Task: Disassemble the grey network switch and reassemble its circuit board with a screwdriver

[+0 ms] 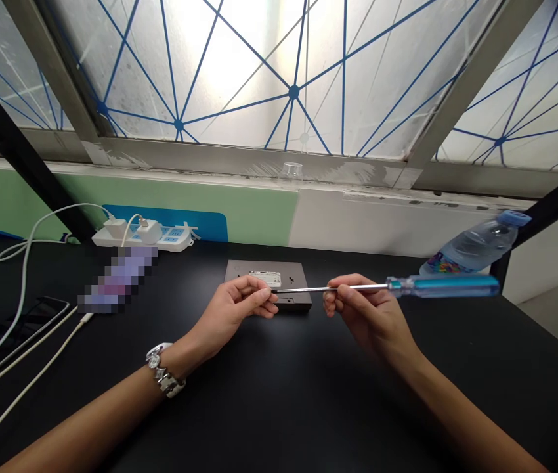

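Head view: left hand (234, 302) and right hand (372, 315) are pinching a screwdriver (392, 285), likely stiff, best gripped by its handle (449, 286).

You faced bright, whitish daylight from the window (254, 56), its glare strongest around the upper middle. Below the window, your black surface (269, 401) looked dim, with a faint sheen. Beneath the window's left part, a pixelated patch (117, 282) hid detail; the view darkened at the window's far upper right.
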`<action>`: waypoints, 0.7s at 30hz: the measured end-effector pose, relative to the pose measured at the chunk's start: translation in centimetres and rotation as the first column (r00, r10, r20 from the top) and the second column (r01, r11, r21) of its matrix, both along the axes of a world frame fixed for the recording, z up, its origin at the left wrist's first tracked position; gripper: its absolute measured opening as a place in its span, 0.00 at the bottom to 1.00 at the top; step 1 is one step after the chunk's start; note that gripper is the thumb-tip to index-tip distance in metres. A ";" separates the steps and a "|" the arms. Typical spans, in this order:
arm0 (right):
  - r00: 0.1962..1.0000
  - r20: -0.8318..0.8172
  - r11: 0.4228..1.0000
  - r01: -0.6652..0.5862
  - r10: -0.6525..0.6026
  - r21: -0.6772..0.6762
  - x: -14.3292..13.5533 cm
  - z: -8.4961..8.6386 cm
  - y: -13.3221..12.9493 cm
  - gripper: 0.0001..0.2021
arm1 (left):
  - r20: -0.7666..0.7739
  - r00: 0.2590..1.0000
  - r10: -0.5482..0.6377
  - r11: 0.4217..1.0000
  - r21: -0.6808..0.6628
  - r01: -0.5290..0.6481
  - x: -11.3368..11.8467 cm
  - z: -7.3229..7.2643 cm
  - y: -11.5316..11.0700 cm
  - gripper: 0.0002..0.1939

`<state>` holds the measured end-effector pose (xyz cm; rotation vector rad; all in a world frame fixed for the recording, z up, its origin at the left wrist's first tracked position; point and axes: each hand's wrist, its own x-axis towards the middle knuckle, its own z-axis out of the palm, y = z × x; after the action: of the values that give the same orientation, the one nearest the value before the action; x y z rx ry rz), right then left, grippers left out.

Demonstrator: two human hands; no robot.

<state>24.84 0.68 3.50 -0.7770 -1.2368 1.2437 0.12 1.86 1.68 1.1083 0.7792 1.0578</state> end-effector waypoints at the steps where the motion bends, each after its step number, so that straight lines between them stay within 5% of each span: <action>1: 0.999 0.016 0.998 0.051 -0.052 0.041 -0.2 0.4 0.2 0.05 | -0.019 1.000 -0.006 1.000 0.028 0.006 0.1 0.3 0.1 0.13; 5: 0.968 0.152 0.958 0.163 -0.202 0.235 -0.9 3.2 1.3 0.08 | -0.074 0.997 -0.009 0.993 0.113 0.017 0.7 1.4 0.7 0.13; 11: 0.909 0.410 0.965 -0.038 -0.075 0.259 -2.1 8.2 3.3 0.14 | -0.271 0.962 0.010 0.961 0.267 0.065 1.4 2.5 2.2 0.12; 16: 0.792 0.609 0.955 -0.153 -0.036 0.255 -2.2 7.9 4.1 0.14 | -0.426 0.897 0.114 0.914 0.400 0.074 2.6 2.5 3.0 0.10; 21: 0.711 0.703 0.945 -0.234 0.008 0.227 -2.2 6.3 4.0 0.12 | -0.461 0.876 0.140 0.893 0.442 0.090 3.0 0.7 3.0 0.10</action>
<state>22.60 4.72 9.79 -0.9870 -2.0776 0.8282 3.07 4.87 2.37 1.8176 0.9669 1.0207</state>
